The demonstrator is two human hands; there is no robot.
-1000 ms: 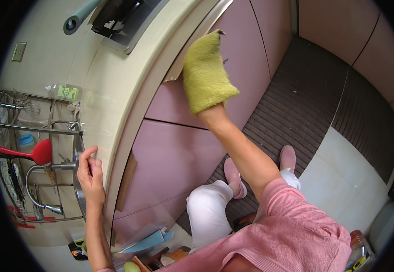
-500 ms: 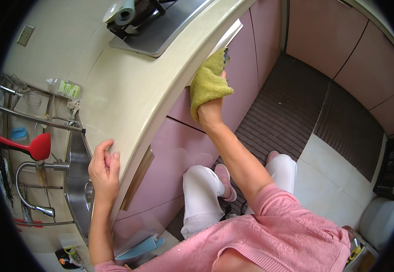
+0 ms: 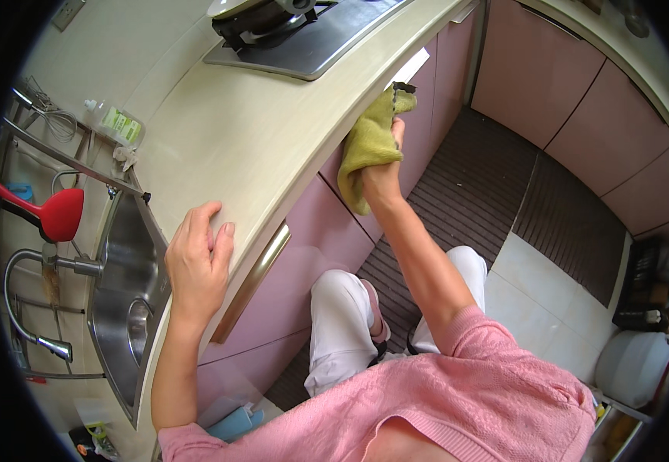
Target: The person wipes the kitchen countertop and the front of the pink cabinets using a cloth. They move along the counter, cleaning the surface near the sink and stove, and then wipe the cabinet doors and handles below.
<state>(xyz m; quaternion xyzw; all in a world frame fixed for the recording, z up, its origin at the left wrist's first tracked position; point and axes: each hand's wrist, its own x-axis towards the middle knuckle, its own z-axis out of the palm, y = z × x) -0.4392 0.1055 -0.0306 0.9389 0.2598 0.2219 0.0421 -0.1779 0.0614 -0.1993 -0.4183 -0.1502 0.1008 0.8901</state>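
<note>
Head view shows the right hand (image 3: 384, 173) clamped on a crumpled yellow-green cloth (image 3: 367, 146), now pressed against the front edge of the cream curved worktop (image 3: 249, 123) at one o'clock, having slid down from the pink cabinet door (image 3: 303, 254) since earlier. The left hand (image 3: 196, 262) stays spread flat, gripping nothing, on the worktop's edge at nine o'clock beside the steel sink (image 3: 130, 285), suggesting the wiping has moved to the edge.

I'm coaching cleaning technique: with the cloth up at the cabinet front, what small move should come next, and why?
Probably slide the yellow-green cloth along the pink cabinet front: the right hand presses it just under the counter edge, while the left hand braces on top.
</note>
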